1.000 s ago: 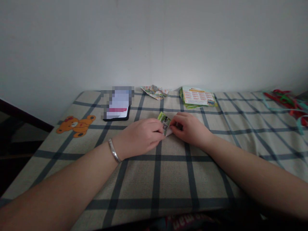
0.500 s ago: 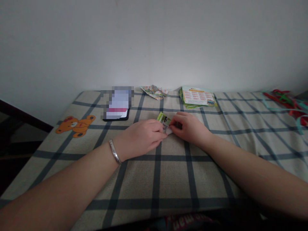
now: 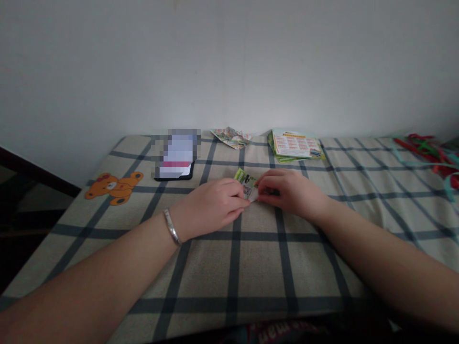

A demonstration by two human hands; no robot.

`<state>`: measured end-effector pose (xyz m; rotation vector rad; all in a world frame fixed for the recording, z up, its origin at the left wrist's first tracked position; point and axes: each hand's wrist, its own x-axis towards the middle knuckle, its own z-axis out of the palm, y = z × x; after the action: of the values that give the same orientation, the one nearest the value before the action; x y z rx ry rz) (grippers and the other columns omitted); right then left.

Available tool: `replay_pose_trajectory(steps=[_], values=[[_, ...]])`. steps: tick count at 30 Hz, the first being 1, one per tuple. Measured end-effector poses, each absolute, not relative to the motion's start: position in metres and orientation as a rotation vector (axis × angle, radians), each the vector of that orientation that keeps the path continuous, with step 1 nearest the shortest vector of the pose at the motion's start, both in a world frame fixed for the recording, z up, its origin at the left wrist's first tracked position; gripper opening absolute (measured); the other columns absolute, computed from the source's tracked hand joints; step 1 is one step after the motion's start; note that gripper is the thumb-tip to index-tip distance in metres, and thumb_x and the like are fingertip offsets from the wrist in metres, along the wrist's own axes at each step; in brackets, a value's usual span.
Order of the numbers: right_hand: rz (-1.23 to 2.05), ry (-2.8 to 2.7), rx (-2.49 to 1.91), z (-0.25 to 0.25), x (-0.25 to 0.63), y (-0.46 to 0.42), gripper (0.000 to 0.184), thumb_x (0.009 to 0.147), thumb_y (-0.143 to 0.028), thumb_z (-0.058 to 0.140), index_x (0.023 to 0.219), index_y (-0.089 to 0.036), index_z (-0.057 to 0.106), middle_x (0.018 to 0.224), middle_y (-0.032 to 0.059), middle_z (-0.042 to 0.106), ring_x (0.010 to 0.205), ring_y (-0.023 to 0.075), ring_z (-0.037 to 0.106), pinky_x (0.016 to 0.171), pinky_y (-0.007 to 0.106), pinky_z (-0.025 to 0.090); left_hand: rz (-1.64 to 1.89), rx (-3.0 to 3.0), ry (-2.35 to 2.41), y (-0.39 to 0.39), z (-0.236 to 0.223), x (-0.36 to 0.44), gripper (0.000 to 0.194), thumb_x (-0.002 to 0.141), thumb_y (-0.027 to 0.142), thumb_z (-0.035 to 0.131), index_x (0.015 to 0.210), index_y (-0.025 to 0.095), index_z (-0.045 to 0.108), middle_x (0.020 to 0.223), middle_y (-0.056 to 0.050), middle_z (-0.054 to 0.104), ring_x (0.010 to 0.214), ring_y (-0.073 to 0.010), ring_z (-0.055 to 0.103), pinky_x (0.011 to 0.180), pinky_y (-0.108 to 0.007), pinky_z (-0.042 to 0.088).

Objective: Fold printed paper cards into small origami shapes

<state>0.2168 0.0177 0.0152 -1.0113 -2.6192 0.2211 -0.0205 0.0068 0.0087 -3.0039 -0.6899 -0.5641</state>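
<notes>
A small folded piece of printed paper [image 3: 247, 184], green at its top corner with grey and white below, lies on the checked cloth between my two hands. My left hand [image 3: 218, 203], with a silver bracelet at the wrist, has its fingers closed on the paper's left side. On the right side, my right hand [image 3: 290, 193] is curled, thumb and forefinger pinching the paper's edge. The fingers cover part of the paper, so its full folded shape is hidden.
A phone [image 3: 175, 155] rests at the back left, beside an orange teddy bear cutout [image 3: 114, 188]. Against the wall are a crumpled folded paper [image 3: 233, 137] and a stack of printed leaflets [image 3: 297, 145]. Red, green and teal ribbons [image 3: 430, 155] lie far right.
My right hand has shifted slightly to the right, uncovering a little more of the paper. My left hand stays almost where it was.
</notes>
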Motion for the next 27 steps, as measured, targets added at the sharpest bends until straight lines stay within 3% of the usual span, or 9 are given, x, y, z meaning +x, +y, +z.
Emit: replay_pose_trajectory(steps=[4, 11, 27], values=[[0.103, -2.636, -0.95, 0.017, 0.217, 0.017, 0.018, 0.091, -0.029, 0.058, 0.101, -0.021, 0.071, 0.103, 0.0048, 0.07, 0.089, 0.018, 0.064, 0.077, 0.029, 0.047, -0.547, -3.012, -0.695, 0.007, 0.008, -0.021, 0.022, 0.093, 0.022, 0.051, 0.098, 0.017, 0.072, 0.096, -0.008, 0.068, 0.103, -0.0206, 0.061, 0.091, -0.038, 0.053], [0.109, -2.629, -0.928, 0.013, 0.217, 0.019, 0.021, 0.092, -0.027, 0.056, 0.102, -0.021, 0.074, 0.109, 0.0056, 0.07, 0.095, 0.0189, 0.064, 0.083, 0.032, 0.049, -0.542, -3.03, -0.719, 0.007, 0.008, -0.021, 0.022, 0.094, 0.022, 0.051, 0.097, 0.018, 0.072, 0.097, -0.007, 0.067, 0.102, -0.0206, 0.06, 0.091, -0.038, 0.052], [0.221, -2.552, -0.872, 0.005, 0.219, 0.028, 0.016, 0.09, -0.024, 0.061, 0.098, -0.02, 0.074, 0.102, 0.0049, 0.072, 0.093, 0.0167, 0.064, 0.087, 0.032, 0.049, -0.539, -3.086, -0.803, 0.008, 0.008, -0.023, 0.019, 0.091, 0.021, 0.055, 0.098, 0.02, 0.072, 0.104, -0.006, 0.066, 0.103, -0.0197, 0.059, 0.094, -0.039, 0.05]])
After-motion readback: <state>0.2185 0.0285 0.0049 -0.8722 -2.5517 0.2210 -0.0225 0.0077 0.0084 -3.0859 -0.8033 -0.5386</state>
